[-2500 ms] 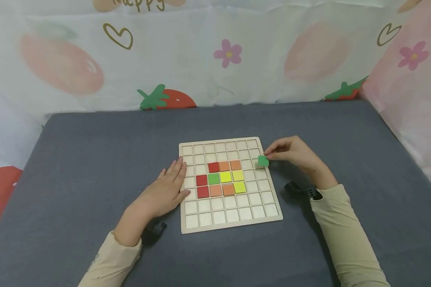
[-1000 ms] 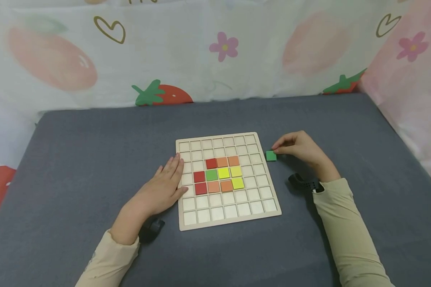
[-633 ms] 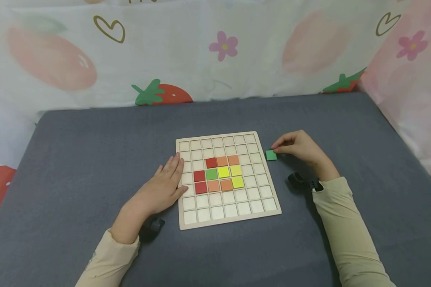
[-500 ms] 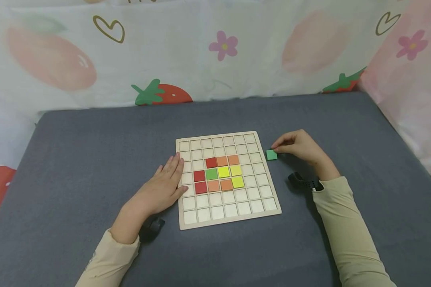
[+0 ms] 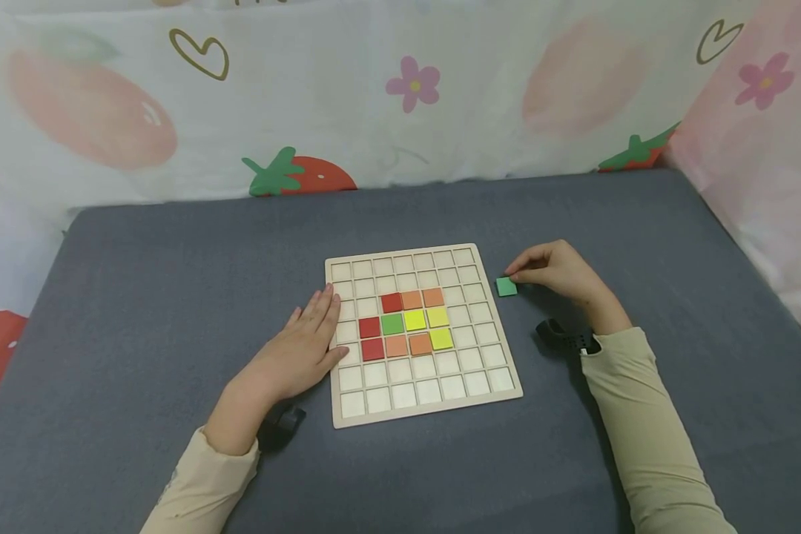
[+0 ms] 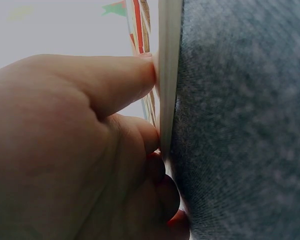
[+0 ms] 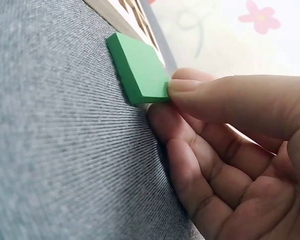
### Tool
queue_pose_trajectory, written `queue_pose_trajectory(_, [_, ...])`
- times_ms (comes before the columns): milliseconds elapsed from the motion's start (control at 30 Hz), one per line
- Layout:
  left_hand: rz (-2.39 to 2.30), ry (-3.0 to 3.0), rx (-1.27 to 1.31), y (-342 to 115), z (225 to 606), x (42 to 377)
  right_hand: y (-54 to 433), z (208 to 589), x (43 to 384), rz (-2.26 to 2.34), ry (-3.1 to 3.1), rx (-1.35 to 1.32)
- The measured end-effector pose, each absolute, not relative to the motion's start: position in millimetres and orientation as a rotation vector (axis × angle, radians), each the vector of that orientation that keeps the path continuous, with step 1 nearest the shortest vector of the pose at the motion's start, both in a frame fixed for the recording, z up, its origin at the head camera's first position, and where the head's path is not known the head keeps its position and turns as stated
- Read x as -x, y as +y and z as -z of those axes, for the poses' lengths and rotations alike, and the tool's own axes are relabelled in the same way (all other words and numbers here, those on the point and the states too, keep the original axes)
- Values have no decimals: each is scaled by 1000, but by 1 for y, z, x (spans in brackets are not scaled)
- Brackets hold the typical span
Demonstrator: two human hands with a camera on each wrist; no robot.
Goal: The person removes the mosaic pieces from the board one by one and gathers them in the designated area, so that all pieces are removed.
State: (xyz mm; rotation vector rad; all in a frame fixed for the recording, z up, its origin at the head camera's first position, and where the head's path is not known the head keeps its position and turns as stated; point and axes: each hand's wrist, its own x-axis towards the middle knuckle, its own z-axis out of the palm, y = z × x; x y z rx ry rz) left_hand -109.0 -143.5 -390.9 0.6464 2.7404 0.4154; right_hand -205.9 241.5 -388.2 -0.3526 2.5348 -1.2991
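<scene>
A square green tile (image 5: 506,286) is just off the right edge of a pale wooden grid board (image 5: 427,415), at or close to the cloth. My right hand (image 5: 561,271) pinches one corner of it between thumb and fingers. In the right wrist view the thumb lies against the corner of the green tile (image 7: 140,67), with curled fingers below. My left hand (image 5: 297,348) rests with straight fingers on the board's left edge. In the left wrist view its thumb (image 6: 125,80) touches the board's rim (image 6: 169,75).
Set in the middle cells are red (image 5: 372,349), orange (image 5: 420,343) and yellow tiles (image 5: 441,339), plus another green tile (image 5: 392,324). Dark grey cloth (image 5: 193,252) covers the table. A printed curtain (image 5: 467,126) hangs behind the table.
The green tile has moved with my right hand from over the board's right edge to beside the board. Lately it has turned slightly. My left hand keeps its place on the board.
</scene>
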Motion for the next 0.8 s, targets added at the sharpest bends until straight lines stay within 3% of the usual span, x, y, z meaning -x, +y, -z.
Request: queue_pose_trajectory(800, [-435, 2739, -649, -146, 393, 109, 244, 389, 206, 1366, 2478, 364])
